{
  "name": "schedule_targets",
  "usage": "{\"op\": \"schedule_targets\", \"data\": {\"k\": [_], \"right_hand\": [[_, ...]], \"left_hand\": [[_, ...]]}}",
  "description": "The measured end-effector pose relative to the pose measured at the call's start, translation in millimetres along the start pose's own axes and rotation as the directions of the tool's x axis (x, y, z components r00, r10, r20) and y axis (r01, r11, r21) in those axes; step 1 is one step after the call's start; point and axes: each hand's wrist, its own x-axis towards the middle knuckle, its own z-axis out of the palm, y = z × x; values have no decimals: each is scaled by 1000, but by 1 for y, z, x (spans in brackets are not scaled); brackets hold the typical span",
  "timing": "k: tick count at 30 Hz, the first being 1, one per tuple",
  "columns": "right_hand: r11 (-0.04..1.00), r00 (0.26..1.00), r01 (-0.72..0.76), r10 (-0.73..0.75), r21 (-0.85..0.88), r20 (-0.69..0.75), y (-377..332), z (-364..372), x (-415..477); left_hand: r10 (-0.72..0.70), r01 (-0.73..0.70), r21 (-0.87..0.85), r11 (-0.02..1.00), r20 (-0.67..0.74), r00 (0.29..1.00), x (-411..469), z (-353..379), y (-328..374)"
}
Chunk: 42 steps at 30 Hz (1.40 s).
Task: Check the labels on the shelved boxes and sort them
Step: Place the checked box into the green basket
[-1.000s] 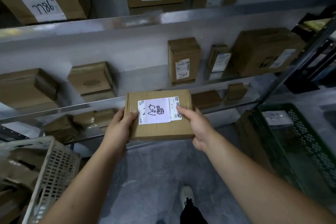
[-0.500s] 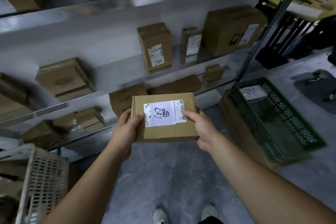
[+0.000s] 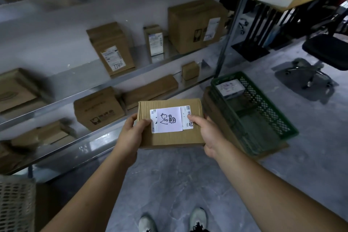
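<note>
I hold a flat brown cardboard box (image 3: 170, 137) level in front of me, its top facing up. A white label with handwritten black characters (image 3: 169, 119) is stuck on top. My left hand (image 3: 130, 134) grips its left edge, thumb on top next to the label. My right hand (image 3: 209, 133) grips the right edge, thumb resting on the label's end. Behind it, metal shelves (image 3: 113, 81) carry several more labelled boxes, one marked 7786 (image 3: 111, 49).
A green plastic crate (image 3: 263, 118) sits on the floor to the right, a white parcel (image 3: 229, 87) inside. A white mesh basket (image 3: 17, 199) stands at the lower left. An office chair (image 3: 323, 52) and desk are at the far right. My shoes show below on grey floor.
My view has swung to the right, bringing the green crate, chair and desk further into sight. The box stays held in both hands, drifting slightly toward the crate.
</note>
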Motion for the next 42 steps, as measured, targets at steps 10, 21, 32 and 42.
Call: {"op": "schedule_targets", "data": {"k": [10, 21, 32, 42], "right_hand": [[997, 991, 66, -71, -50, -114, -11, -119, -8], [993, 962, 94, -108, -64, -251, -12, -195, -13], [996, 942, 90, -89, -12, -323, -13, -238, -3], [995, 917, 95, -87, 1, -389, -37, -263, 29]], "left_hand": [[10, -16, 57, 998, 112, 994, -10, 124, -11], [67, -94, 102, 990, 246, 967, -28, 205, -19], [25, -101, 207, 973, 340, 940, -4, 254, -24], [-23, -89, 234, 968, 435, 900, 44, 307, -15]]}}
